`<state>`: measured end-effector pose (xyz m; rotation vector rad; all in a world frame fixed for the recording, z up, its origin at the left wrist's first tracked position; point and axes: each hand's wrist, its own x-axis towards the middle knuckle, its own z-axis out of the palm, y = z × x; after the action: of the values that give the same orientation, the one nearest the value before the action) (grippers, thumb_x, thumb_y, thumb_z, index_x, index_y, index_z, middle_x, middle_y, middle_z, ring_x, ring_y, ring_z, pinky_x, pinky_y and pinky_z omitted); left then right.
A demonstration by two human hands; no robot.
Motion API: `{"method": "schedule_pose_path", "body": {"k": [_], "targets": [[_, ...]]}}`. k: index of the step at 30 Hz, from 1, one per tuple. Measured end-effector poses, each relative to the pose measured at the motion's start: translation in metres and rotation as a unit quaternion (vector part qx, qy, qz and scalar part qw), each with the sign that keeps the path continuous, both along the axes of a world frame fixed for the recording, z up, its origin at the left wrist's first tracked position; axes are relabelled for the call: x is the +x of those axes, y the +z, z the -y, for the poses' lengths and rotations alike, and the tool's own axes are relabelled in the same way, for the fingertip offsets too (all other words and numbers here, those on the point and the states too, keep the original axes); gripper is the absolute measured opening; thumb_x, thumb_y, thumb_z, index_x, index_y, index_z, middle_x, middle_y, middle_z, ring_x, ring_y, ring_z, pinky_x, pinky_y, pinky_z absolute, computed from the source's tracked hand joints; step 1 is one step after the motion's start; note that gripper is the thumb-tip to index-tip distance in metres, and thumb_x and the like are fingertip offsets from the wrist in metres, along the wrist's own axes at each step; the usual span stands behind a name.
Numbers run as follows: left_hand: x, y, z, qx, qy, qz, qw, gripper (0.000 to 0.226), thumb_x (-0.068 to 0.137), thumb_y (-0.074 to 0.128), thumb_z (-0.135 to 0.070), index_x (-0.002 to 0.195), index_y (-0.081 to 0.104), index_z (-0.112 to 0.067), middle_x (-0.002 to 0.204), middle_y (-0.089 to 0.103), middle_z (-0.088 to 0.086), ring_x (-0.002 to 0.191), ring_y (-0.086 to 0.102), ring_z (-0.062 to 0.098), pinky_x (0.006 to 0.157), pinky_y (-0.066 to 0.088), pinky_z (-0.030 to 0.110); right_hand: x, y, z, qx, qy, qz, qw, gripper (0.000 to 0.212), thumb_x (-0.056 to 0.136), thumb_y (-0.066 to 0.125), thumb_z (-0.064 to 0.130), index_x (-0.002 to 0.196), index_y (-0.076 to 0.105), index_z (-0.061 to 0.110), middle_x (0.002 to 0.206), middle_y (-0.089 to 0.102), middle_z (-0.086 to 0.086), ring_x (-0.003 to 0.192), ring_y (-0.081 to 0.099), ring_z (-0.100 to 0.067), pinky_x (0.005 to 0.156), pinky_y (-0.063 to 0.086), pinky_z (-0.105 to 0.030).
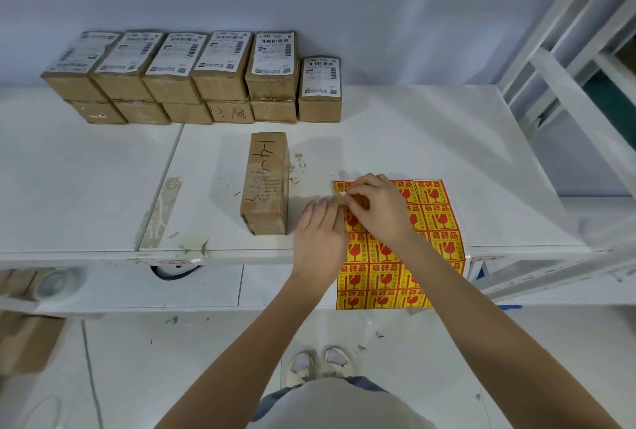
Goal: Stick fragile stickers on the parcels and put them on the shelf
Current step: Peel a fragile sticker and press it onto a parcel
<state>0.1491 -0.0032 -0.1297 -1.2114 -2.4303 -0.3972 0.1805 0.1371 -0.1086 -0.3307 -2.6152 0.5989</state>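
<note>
Both hands meet over the sticker sheet (395,277): left hand (320,239) flat on it, fingers straight, right hand (375,208) pinching a sticker (340,195) at its top-left corner. Beside them lies a parcel (266,184) with illegible handwriting; labelled parcels (192,77) line the wall.

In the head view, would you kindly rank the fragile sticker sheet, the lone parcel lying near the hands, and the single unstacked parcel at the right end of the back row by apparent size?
1. Sticker sheet, though hands cover part of it.
2. Lone parcel.
3. Unstacked parcel; it sits farther from the camera, so its true size against the lone parcel is unsure.
</note>
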Motion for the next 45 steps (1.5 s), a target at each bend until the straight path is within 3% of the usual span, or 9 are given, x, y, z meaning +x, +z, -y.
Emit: {"method": "schedule_pose_path", "body": {"k": [5,12,15,20,26,31,37,41,45], "targets": [[0.001,-0.002,0.007,-0.040,-0.022,0.057,0.997,0.046,0.095,0.036,-0.027,0.127,0.057,-0.002,0.131,0.057,0.012,0.127,0.049,0.026,0.109,0.036,0.042,0.000,0.000,-0.001,-0.006,-0.007,-0.003,1.000,0.009,0.083,0.069,0.019,0.087,0.074,0.012,0.089,0.067,-0.001,0.081,0.059,-0.021,0.066,0.047,-0.028],[-0.004,-0.001,0.011,-0.058,-0.021,0.078,0.995,0.051,0.097,0.031,-0.035,0.129,0.056,-0.005,0.135,0.054,0.009,0.132,0.043,0.025,0.111,0.034,0.042,-0.001,0.007,-0.004,-0.059,-0.008,0.017,0.998,0.013,0.087,0.064,0.018,0.091,0.073,0.010,0.094,0.067,-0.002,0.089,0.060,-0.019,0.070,0.051,-0.032],[-0.003,0.002,0.009,-0.059,-0.019,0.077,0.995,0.056,0.096,0.031,-0.042,0.129,0.055,-0.005,0.135,0.054,0.009,0.134,0.041,0.026,0.113,0.030,0.044,-0.002,0.014,-0.012,-0.106,-0.037,-0.002,0.994,0.012,0.087,0.064,0.017,0.089,0.072,0.008,0.091,0.066,-0.003,0.082,0.061,-0.017,0.071,0.051,-0.031],[-0.005,0.008,0.006,-0.071,-0.011,0.040,0.997,0.058,0.093,0.031,-0.045,0.122,0.061,-0.004,0.129,0.059,0.010,0.131,0.045,0.027,0.112,0.030,0.047,0.000,0.026,-0.027,-0.179,-0.096,0.009,0.979,0.016,0.091,0.058,0.021,0.092,0.070,0.010,0.089,0.069,-0.001,0.076,0.062,-0.009,0.067,0.044,-0.013],[-0.009,0.007,-0.003,-0.072,-0.006,0.034,0.997,0.058,0.092,0.032,-0.043,0.121,0.062,-0.002,0.127,0.060,0.012,0.128,0.048,0.028,0.110,0.033,0.047,0.003,0.036,-0.028,-0.268,-0.118,-0.050,0.955,0.020,0.095,0.052,0.022,0.084,0.065,0.012,0.065,0.064,0.001,0.058,0.061,-0.014,0.065,0.054,-0.032],[-0.013,0.008,-0.010,-0.086,-0.004,0.052,0.995,0.062,0.085,0.032,-0.044,0.114,0.065,-0.001,0.121,0.063,0.014,0.123,0.052,0.029,0.108,0.037,0.045,0.005,0.029,-0.026,-0.323,-0.119,-0.038,0.938,0.021,0.095,0.052,0.022,0.082,0.066,0.014,0.069,0.067,0.000,0.069,0.067,-0.018,0.074,0.058,-0.041],[-0.011,0.020,-0.019,-0.041,0.022,0.112,0.993,0.041,0.082,0.048,-0.037,0.099,0.066,-0.004,0.100,0.059,0.010,0.098,0.055,0.026,0.083,0.048,0.036,0.004,0.014,-0.022,-0.304,-0.113,0.000,0.946,0.028,0.094,0.052,0.027,0.072,0.066,0.019,0.069,0.068,0.003,0.070,0.065,-0.017,0.073,0.053,-0.037],[-0.019,0.033,-0.034,0.056,0.054,0.290,0.954,0.038,0.095,0.043,-0.032,0.120,0.053,-0.005,0.105,0.060,0.011,0.100,0.054,0.025,0.083,0.045,0.037,0.007,0.013,-0.021,-0.273,-0.081,0.013,0.959,0.026,0.095,0.053,0.027,0.079,0.070,0.017,0.061,0.059,0.011,0.056,0.051,-0.004,0.057,0.037,-0.019],[-0.030,0.045,-0.052,0.172,0.096,0.518,0.833,0.050,0.097,0.036,-0.049,0.122,0.048,-0.007,0.093,0.067,0.006,0.085,0.064,0.021,0.075,0.049,0.036,0.010,0.016,-0.019,-0.276,-0.041,0.034,0.960,0.021,0.094,0.055,0.025,0.089,0.073,0.015,0.064,0.057,0.017,0.061,0.051,0.002,0.060,0.035,-0.014]]}}
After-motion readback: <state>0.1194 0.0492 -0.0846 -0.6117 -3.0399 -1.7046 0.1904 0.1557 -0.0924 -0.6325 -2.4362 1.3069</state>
